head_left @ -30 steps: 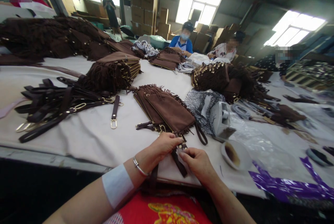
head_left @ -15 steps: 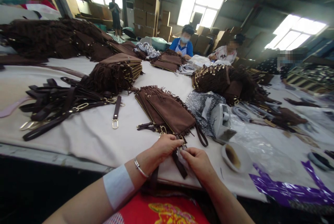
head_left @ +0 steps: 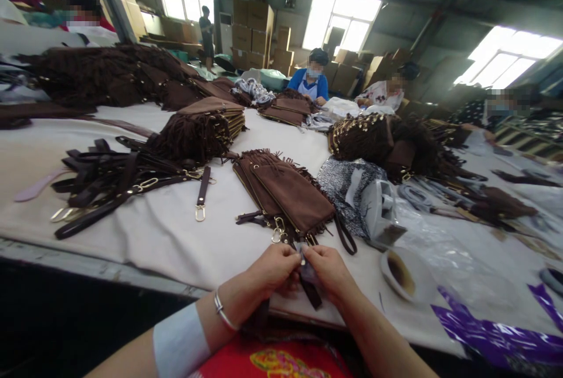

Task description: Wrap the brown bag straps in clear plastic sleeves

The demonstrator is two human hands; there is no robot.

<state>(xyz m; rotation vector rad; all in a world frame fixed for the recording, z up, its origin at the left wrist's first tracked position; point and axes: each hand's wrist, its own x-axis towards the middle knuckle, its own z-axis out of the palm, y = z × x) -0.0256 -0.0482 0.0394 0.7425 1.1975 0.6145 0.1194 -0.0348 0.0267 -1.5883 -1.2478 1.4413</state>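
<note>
My left hand and my right hand meet at the near end of a brown fringed bag. Both are closed, fingertips pinched on the end of a brown wrist strap, which hangs below them at the table edge. A small greyish-white wrapping shows between the fingertips; the metal fitting there is mostly hidden. Just beyond my left hand, a gold clasp lies by the bag's corner. A looped strap curls out on the bag's right side.
Left lies a heap of brown straps, with a single strap apart. Stacked fringed bags stand behind. To the right are a tape dispenser, a tape roll and purple plastic. Co-workers sit across the table.
My left hand has shifted slightly down, its thumb now close against my right fingertips. The pale wrapping shows more between them. The camera view has shifted a little.
</note>
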